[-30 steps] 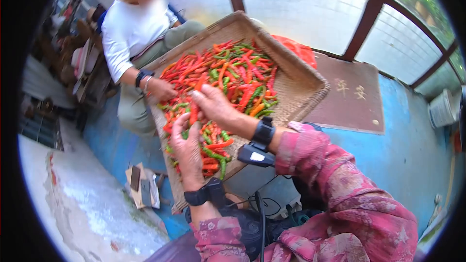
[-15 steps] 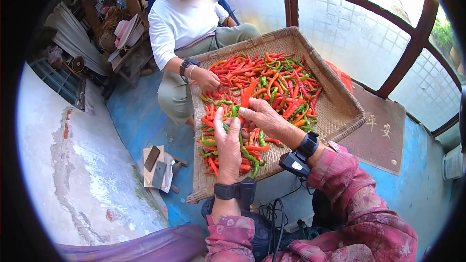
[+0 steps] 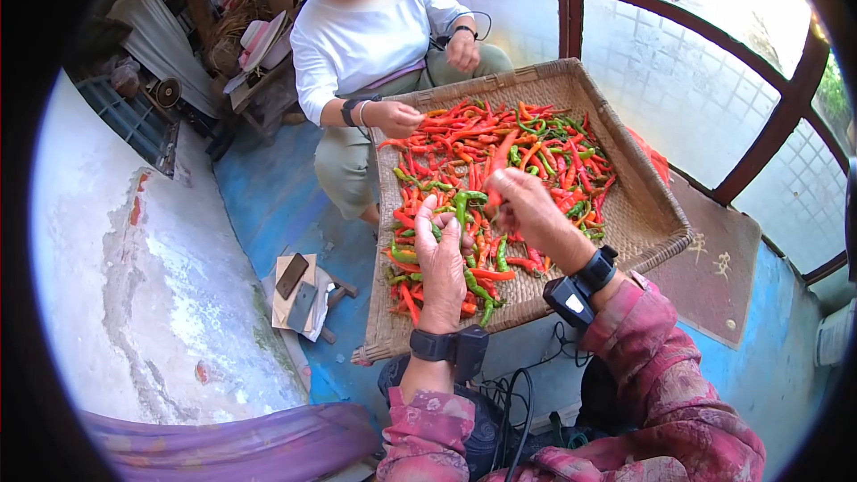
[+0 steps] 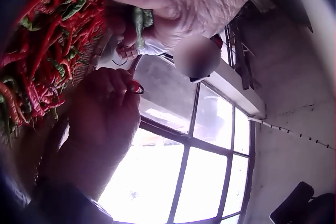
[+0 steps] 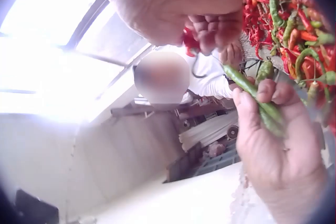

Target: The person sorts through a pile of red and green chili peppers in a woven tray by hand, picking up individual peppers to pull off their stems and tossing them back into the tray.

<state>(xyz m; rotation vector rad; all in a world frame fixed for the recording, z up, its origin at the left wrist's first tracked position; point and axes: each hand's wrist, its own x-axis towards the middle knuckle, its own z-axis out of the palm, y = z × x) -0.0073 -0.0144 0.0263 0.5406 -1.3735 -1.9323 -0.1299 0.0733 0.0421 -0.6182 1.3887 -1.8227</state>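
My left hand (image 3: 440, 263) pinches green chili peppers (image 5: 254, 95) between thumb and fingers over the near half of a woven tray (image 3: 636, 205). In the right wrist view, they lie crossed along its fingers. Just to the right, my right hand (image 3: 533, 214) grips red chili peppers (image 3: 502, 153) that point up and away. A red pepper's dark curved stem end (image 4: 137, 87) sticks out of that hand in the left wrist view. Below both hands, a heap of red, orange and green chilies (image 3: 464, 129) spreads over the tray.
Across the tray sits another person (image 3: 366, 45), with one hand (image 3: 397, 118) at the heap's far left edge. Two phones (image 3: 302, 305) lie on a small stool at the left. Black cables (image 3: 518, 411) hang below the tray, near my lap.
My right hand has drawn apart from the left, carrying red peppers rightward. Green peppers now stand out in my left hand. The other person's hand has lifted slightly. The head view has shifted.
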